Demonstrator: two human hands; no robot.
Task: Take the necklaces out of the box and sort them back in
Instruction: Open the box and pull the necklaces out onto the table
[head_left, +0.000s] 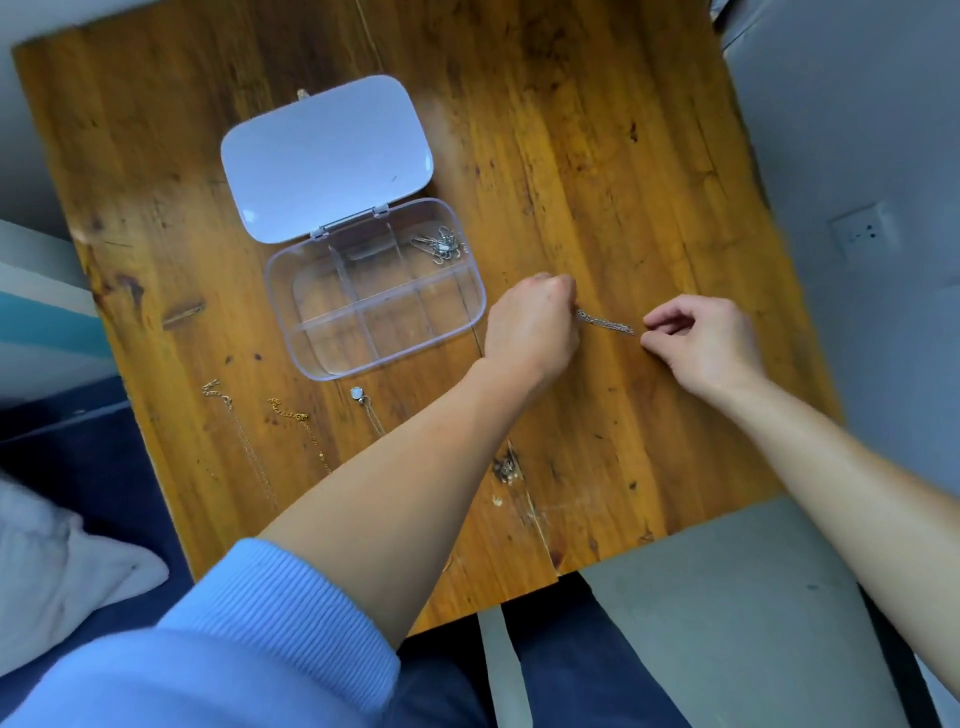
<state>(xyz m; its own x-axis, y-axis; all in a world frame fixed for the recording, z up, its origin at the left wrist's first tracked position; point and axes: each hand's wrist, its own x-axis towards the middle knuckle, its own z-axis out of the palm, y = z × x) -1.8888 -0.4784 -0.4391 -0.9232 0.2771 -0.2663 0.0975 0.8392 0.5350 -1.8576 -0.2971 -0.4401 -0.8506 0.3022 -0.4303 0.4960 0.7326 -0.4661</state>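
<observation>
Silver necklace (605, 322), ends gripped by left hand (530, 325) and right hand (706, 340) (beside box (395, 332))

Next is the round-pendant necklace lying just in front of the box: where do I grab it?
Pinch the round pendant from straight above, across its edges. It is the only solid part, lying flat on the table just clear of the box, while the fine chain trails toward you.
</observation>
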